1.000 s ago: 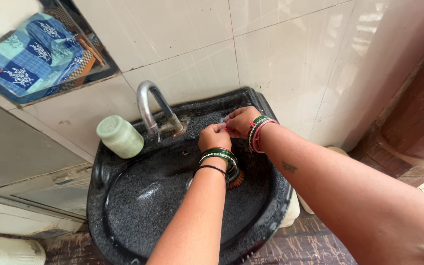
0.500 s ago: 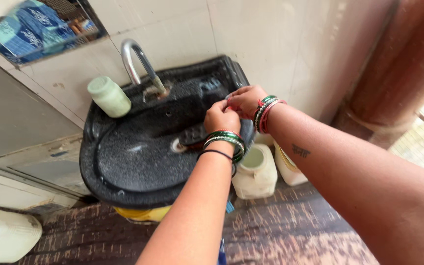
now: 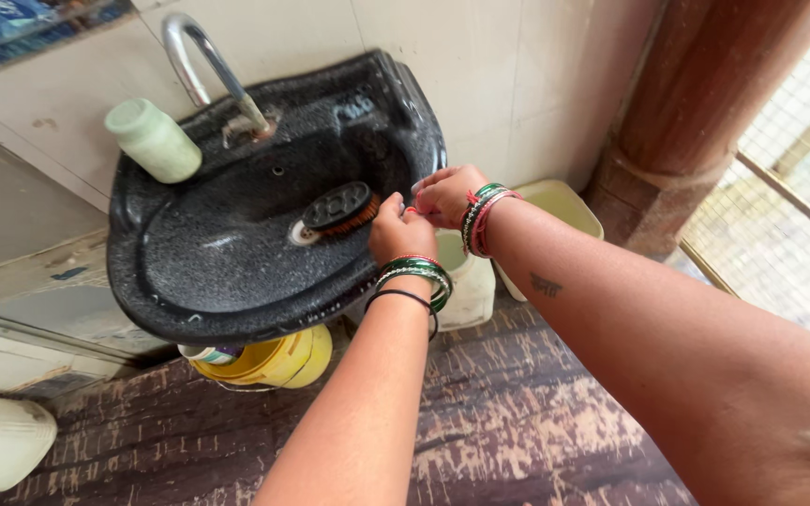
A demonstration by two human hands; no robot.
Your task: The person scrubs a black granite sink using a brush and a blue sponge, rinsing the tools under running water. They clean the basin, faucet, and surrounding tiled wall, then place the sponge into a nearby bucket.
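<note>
Something small and red [image 3: 412, 212] sits pinched between left hand [image 3: 397, 232] and right hand [image 3: 446, 195], at the sink's [image 3: 236, 272] three o'clock rim; loosened fingertips could drop it onto the floor.

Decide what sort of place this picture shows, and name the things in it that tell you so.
Probably a home washing corner, perhaps half outdoors. A black wall sink with a curved metal tap is fixed to a tiled wall, a scrubbing brush lies in the bowl, and plastic jugs stand on the floor below.
</note>
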